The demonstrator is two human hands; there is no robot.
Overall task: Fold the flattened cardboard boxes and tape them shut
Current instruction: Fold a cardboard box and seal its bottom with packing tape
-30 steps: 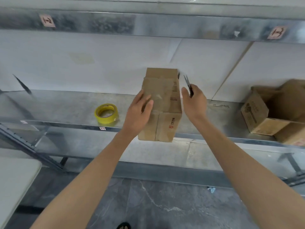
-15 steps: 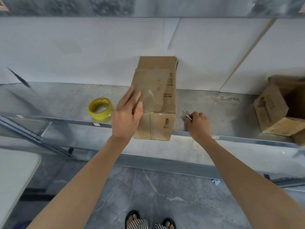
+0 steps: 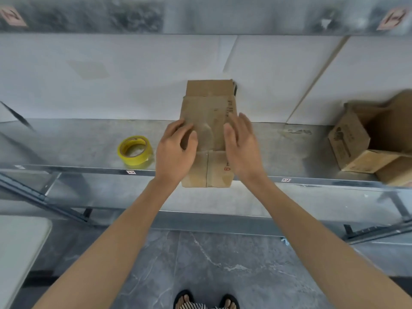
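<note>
A folded brown cardboard box (image 3: 208,112) stands on the metal shelf (image 3: 66,148), its front end over the shelf's edge and its back flap against the white wall. Clear tape shines on its top. My left hand (image 3: 176,150) rests on the top left of the box with fingers curled, steadying it. My right hand (image 3: 243,148) lies flat on the top right edge, fingers straight, with nothing in it. A yellow tape roll (image 3: 134,150) lies flat on the shelf just left of my left hand. The small cutting tool is not visible.
Two more cardboard boxes (image 3: 356,141) sit at the shelf's right end, one with open flaps. A higher metal shelf beam (image 3: 200,16) runs overhead. A white table corner (image 3: 20,246) is at the lower left. My sandalled feet (image 3: 205,302) stand on the grey floor.
My right hand put the small tool down on the shelf right of the box, then came up empty onto the box top. My left hand stayed on the box.
</note>
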